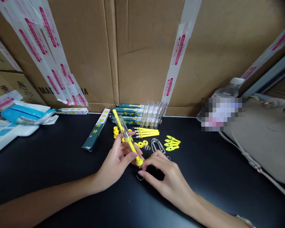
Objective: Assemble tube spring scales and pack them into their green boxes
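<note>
My left hand [120, 158] is closed around a clear tubular spring scale [129, 139] with yellow inner parts, tilted with its yellow end cap toward me. At that capped end, my right hand [165, 172] pinches the stem of a metal hook [139, 178], whose curved tip shows below the fingers. Just beyond my hands lie yellow rods with metal springs [146, 132], yellow rings [140, 144], bent wire hooks [157, 145] and flat yellow tabs [172, 143]. My left fingers partly hide some of the small yellow parts.
Several clear tubes [154, 114] rest on stacked green boxes [128, 119] at the back. Another green box [96, 130] lies to the left. A blue-and-white packet [26, 113] is at far left; a bottle [230, 90] and beige bag [263, 136] stand right. Cardboard [142, 76] walls the back.
</note>
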